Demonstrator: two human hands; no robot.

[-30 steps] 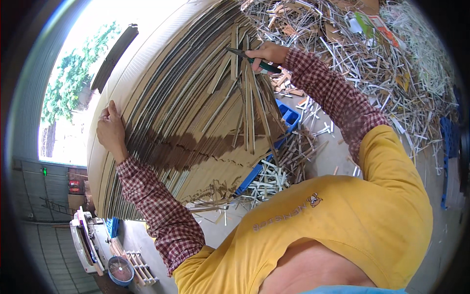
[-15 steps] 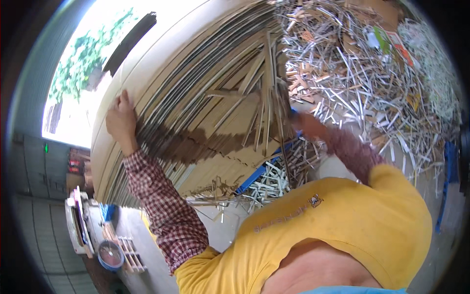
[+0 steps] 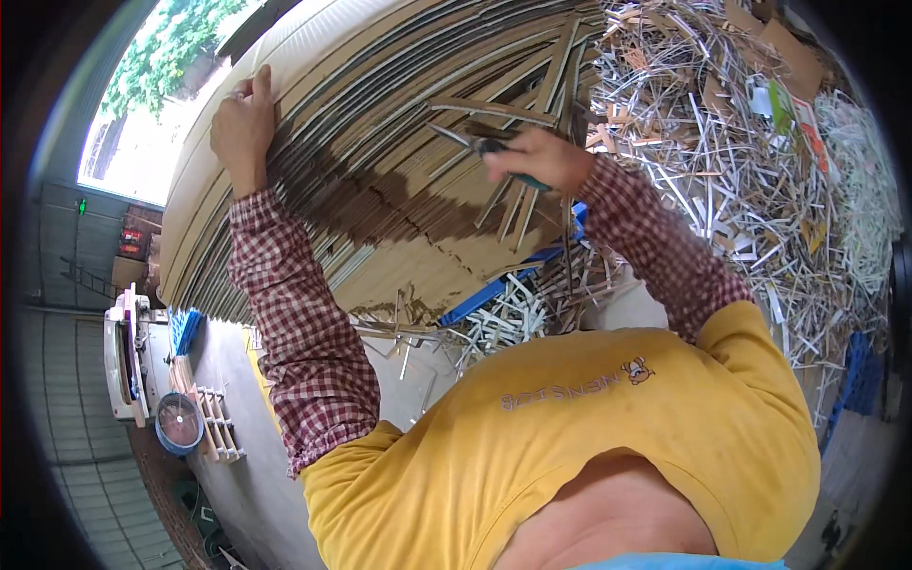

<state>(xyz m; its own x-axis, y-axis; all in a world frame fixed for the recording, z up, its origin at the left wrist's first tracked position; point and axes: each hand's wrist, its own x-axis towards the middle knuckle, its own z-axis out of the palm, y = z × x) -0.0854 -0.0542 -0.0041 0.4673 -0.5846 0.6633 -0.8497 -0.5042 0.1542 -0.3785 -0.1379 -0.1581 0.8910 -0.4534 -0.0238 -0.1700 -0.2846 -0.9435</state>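
We saw lettering (image 3: 554, 391) on the yellow shirt (image 3: 608, 484), lower centre. The layered, brown-stained cardboard stack (image 3: 366, 195) filled the upper centre; our right hand (image 3: 543, 160) clasped a pointed tool (image 3: 472, 143), our left hand (image 3: 244, 128) touched its upper-left side, grip unclear.

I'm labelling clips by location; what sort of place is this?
Probably a packaging workshop or warehouse, judging by the big stack of cardboard sheets, the wide heap of loose scrap strips and the grey panelled wall.
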